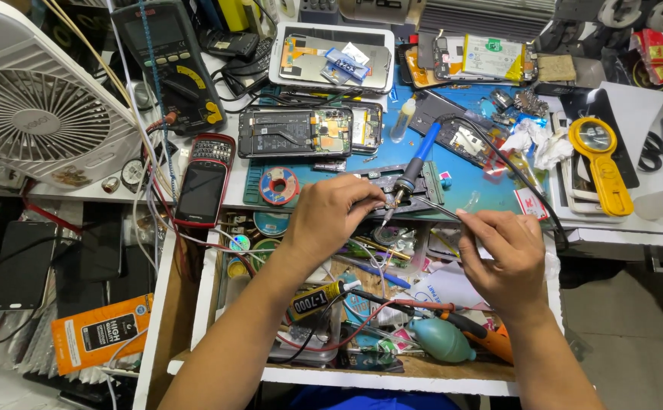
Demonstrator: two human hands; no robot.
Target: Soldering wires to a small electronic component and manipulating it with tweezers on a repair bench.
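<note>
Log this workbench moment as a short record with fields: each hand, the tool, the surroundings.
left hand: left hand grips the blue-handled soldering iron near its tip
right hand: right hand pinches a thin wire toward the iron's tip
below hands: open drawer with teal rubber blower bulb
left of hands: red-edged keypad phone, white fan

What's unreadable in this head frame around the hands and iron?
- Left hand: what its fingertips pinch is hidden by the fingers themselves.
- Right hand: holds something thin, too small to tell wire from solder.
- Soldering iron: tip contact point is too small and lost against drawer clutter.
- Fan: cut off by the left and top edges.
- Drawer: contents partly covered by both forearms.
</note>
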